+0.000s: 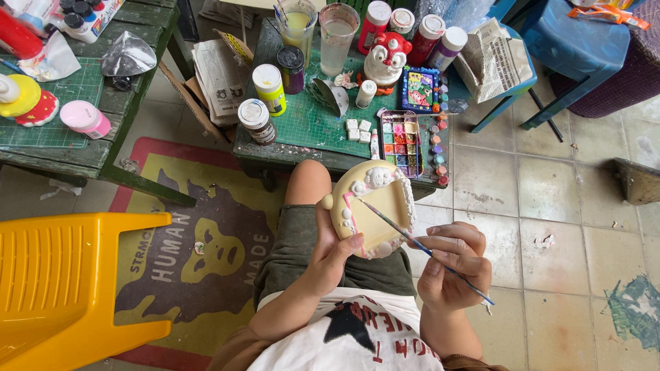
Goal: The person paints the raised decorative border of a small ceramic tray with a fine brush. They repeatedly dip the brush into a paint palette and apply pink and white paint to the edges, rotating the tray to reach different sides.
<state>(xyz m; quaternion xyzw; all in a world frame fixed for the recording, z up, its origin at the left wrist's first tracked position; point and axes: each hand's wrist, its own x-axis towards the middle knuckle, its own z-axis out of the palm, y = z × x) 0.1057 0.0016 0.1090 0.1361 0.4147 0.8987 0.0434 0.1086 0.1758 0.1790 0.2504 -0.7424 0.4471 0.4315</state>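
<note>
My left hand [335,242] grips a cream plaster figure [377,206] shaped like a small frame with white bumps and a pink edge, held over my lap. My right hand [454,264] pinches a thin paintbrush [419,247], whose tip touches the left inner edge of the figure, near the pink trim. A paint palette [402,141] with several coloured wells lies on the green mat of the small table [309,124] just beyond my knee.
Paint bottles [269,88], two cups of water [337,34], a red and white figurine [385,58] and a second palette [419,89] crowd the table. A yellow plastic stool [62,282] stands at left, a green table [82,148] behind it, a blue stool [577,41] at top right.
</note>
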